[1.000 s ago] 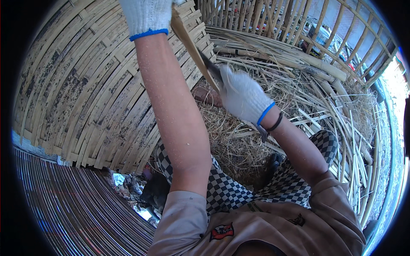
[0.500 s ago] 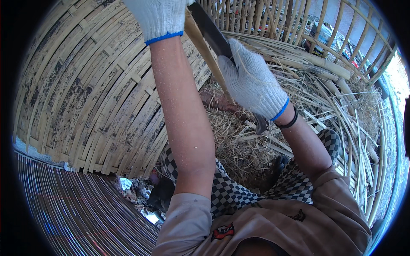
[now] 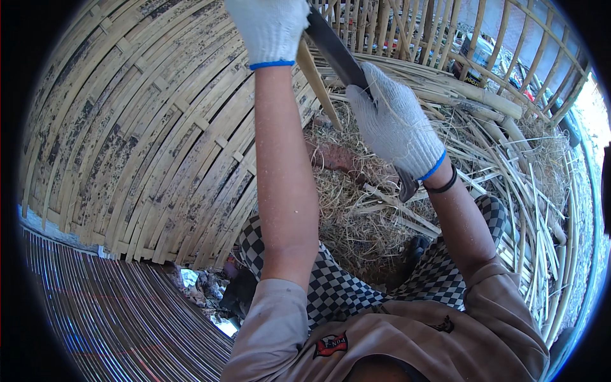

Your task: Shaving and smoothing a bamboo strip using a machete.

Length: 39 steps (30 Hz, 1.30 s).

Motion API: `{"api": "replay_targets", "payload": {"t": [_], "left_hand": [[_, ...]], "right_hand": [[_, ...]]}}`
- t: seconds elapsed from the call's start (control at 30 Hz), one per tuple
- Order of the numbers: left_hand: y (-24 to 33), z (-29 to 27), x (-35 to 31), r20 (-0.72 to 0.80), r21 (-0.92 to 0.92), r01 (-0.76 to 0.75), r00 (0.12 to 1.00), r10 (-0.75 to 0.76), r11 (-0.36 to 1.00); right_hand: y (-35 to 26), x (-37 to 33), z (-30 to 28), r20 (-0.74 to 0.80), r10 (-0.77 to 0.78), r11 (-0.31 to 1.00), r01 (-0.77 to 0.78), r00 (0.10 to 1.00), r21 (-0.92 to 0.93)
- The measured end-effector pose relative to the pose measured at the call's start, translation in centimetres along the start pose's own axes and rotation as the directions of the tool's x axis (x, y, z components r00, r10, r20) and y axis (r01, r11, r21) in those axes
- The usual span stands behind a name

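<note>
In a white knit glove with a blue cuff, my right hand [image 3: 398, 121] is closed around the handle of a machete [image 3: 337, 51]. The hooked end of its handle [image 3: 407, 186] sticks out below my palm. The dark blade slants up and left to my left hand [image 3: 273, 28], gloved the same way, at the top edge. A split bamboo piece [image 3: 318, 83] runs down from my left hand, its lower end free above the shavings. My left fingers are partly cut off by the frame, but they appear closed on the bamboo.
A woven bamboo wall [image 3: 140, 140] curves along the left. Bamboo shavings [image 3: 363, 223] cover the ground between my legs. Split bamboo strips [image 3: 509, 191] lie piled at right, below a bamboo slat fence [image 3: 439, 32]. A ribbed dark surface [image 3: 121, 312] fills the lower left.
Both hands have shifted right, the right one also slightly down. The bamboo piece's lower end now shows apart from my right hand, and the blade has moved right with it.
</note>
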<state>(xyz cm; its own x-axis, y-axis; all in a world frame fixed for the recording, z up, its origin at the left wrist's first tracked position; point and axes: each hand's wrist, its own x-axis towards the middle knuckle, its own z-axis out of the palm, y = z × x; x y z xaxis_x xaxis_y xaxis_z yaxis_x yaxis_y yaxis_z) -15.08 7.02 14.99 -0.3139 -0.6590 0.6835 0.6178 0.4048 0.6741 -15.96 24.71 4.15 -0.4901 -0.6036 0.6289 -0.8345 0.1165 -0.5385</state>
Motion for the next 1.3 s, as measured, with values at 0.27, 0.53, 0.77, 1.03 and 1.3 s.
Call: {"api": "replay_targets", "payload": {"t": [0.27,0.53,0.77,1.03,1.3], "left_hand": [[9.2,-1.8,-1.9,-0.032,0.055,-0.069,0.997,0.071,0.996],[11.3,-3.6,-2.8,0.045,0.075,-0.056,0.998,0.053,0.996],[6.5,-3.4,-0.8,0.042,-0.009,0.121,0.992,-0.120,0.993],[4.2,-5.0,0.7,0.073,-0.069,0.071,0.995,-0.066,0.995],[4.3,-5.4,0.3,0.014,-0.113,-0.040,0.999,0.042,0.993]], "right_hand": [[-6.1,-1.6,-2.7,0.234,0.270,0.764,-0.356,0.934,0.538],[-6.4,-2.5,-2.4,0.306,0.173,0.919,-0.266,0.936,0.292],[-4.6,-1.7,-0.6,0.197,-0.103,0.991,0.083,0.975,0.107],[-3.2,-0.5,3.0,0.051,-0.091,0.996,0.089,0.995,0.032],[-4.2,0.1,4.3,0.157,0.047,0.999,-0.047,0.986,-0.002]]}}
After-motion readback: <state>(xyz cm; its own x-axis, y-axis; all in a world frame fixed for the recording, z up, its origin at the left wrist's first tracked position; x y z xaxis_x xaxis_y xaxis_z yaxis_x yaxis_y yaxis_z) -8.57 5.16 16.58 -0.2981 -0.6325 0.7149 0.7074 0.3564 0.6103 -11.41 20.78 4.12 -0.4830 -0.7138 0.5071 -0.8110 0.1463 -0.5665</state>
